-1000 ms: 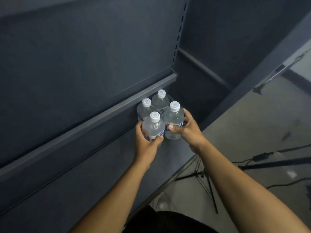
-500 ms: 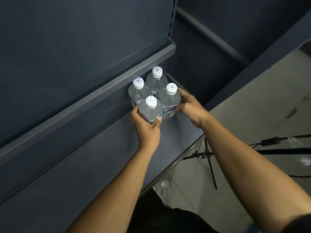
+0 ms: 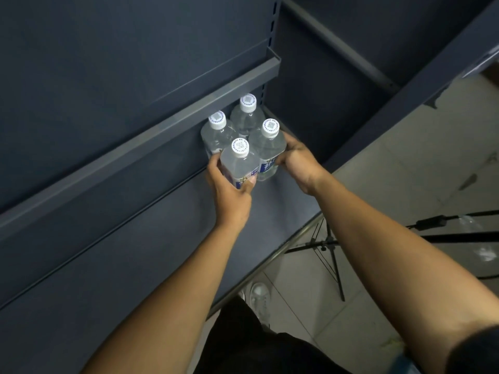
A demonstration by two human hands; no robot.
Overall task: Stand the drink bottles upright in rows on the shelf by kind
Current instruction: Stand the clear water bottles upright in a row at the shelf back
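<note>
Clear plastic with white caps, the front-left bottle (image 3: 239,166), front-right bottle (image 3: 267,149), rear-left bottle (image 3: 217,133) and rear-right bottle (image 3: 247,117) stand upright in a tight square at the right end of the dark blue shelf (image 3: 135,265), close to its back panel. The left hand (image 3: 232,195) curls thumb and fingers round the front-left bottle, as half a second ago. The right hand (image 3: 298,160) wraps its fingers round the front-right bottle's right side, where a second ago its thumb lay further across the label.

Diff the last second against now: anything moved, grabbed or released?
Right hand slid from the front of the front-right bottle round to its side. Nothing let go: left hand grips the front-left bottle as before. The back pair stayed put; all four upright in the shelf corner.
</note>
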